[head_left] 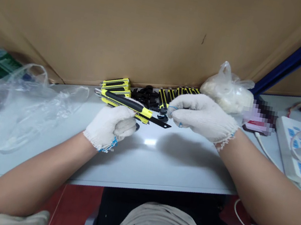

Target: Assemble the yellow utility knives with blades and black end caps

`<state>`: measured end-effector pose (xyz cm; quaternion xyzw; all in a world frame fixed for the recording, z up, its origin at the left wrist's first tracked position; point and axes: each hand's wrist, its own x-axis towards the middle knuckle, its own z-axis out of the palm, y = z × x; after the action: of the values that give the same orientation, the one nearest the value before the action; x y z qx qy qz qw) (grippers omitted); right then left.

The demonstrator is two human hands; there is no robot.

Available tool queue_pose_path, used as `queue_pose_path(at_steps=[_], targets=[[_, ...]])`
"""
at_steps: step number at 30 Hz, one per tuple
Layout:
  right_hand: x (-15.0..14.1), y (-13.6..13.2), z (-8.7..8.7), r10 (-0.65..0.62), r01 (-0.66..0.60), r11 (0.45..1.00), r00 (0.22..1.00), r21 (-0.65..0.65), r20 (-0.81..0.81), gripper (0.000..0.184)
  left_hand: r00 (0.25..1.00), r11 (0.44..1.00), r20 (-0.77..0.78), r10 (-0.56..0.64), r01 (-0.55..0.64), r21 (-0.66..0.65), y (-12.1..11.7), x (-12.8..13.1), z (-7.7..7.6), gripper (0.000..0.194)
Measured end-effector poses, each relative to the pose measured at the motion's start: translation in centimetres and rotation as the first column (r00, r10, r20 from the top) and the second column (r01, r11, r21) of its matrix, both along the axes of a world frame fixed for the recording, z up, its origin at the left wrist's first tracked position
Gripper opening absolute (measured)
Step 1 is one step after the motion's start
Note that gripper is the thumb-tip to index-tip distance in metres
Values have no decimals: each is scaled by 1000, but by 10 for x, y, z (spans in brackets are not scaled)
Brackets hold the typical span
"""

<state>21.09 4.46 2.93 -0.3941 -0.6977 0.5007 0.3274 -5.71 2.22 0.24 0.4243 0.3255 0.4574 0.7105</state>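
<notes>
My left hand (110, 126), in a white knitted glove, is closed around a yellow and black utility knife (129, 103). From its right end the dark blade (160, 122) sticks out, with a small hole near the tip. Another yellow edge below it suggests a second knife in the same grip. My gloved right hand (205, 116) hovers to the right of the blade tip, apart from it. Its thumb and fingers are pinched together, and what they may hold is hidden. Behind the hands lie small black plastic parts (145, 95) and a row of utility knives (163, 98).
More knives are stacked (116, 84) at the back left of the table (133, 175). A crumpled clear bag (31, 107) covers the left side. At right are a tied plastic bag (227, 91) and a power strip (296, 146) with cables. A cardboard wall (142, 29) rises behind.
</notes>
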Motion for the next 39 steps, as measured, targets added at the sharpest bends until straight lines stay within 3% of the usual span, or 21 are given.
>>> queue_pose_path(at_steps=[2, 8, 13, 15, 18, 21, 24, 27, 29, 31, 33, 34, 36, 39], targets=[[1, 3, -1, -35, 34, 999, 999, -31, -37, 1, 1000, 1000, -16, 3, -3, 8, -1, 0, 0, 41], [6, 10, -2, -57, 4, 977, 969, -215, -241, 24, 998, 1000, -60, 26, -26, 2, 1, 1, -1, 47], [10, 18, -8, -68, 41, 981, 988, -189, -139, 16, 1000, 999, -14, 27, -28, -39, 2, -2, -2, 51], [9, 23, -15, -34, -14, 962, 985, -273, -171, 18, 1000, 998, 11, 10, -10, -54, 4, -5, -2, 52], [3, 25, -23, -13, -172, 908, 900, -383, -435, 26, 996, 996, 88, -2, 10, -89, 7, -7, -1, 52], [-9, 16, -20, -99, -195, 906, 766, -376, -635, 20, 981, 989, 190, 36, -8, -146, 6, -6, 7, 53], [-22, -3, -11, -180, -178, 903, 670, -391, -720, 13, 946, 979, 318, 61, 6, -206, -5, -2, 14, 54], [-31, -28, -9, -226, -193, 879, 637, -436, -737, 15, 910, 977, 406, 78, 12, -213, -27, 7, 13, 59], [-34, -48, -15, -201, -189, 884, 671, -428, -713, 20, 874, 975, 472, 116, -10, -221, -45, 16, 7, 64], [-34, -69, -24, -137, -89, 932, 811, -351, -569, 20, 844, 971, 515, 148, -25, -239, -64, 27, -1, 66], [-31, -88, -32, -116, 95, 992, 946, -82, -304, 12, 837, 965, 525, 155, -14, -262, -81, 37, -8, 65], [-28, -96, -35, -141, 158, 982, 977, 102, -158, 8, 836, 961, 527, 153, -2, -275, -90, 41, -11, 64], [-20, -110, -37, -220, 165, 889, 972, 428, 83, 8, 833, 954, 532, 150, 20, -300, -105, 49, -15, 63], [-9, -125, -39, -298, 64, 781, 913, 622, 280, 17, 819, 943, 547, 171, 24, -331, -123, 58, -18, 64]])
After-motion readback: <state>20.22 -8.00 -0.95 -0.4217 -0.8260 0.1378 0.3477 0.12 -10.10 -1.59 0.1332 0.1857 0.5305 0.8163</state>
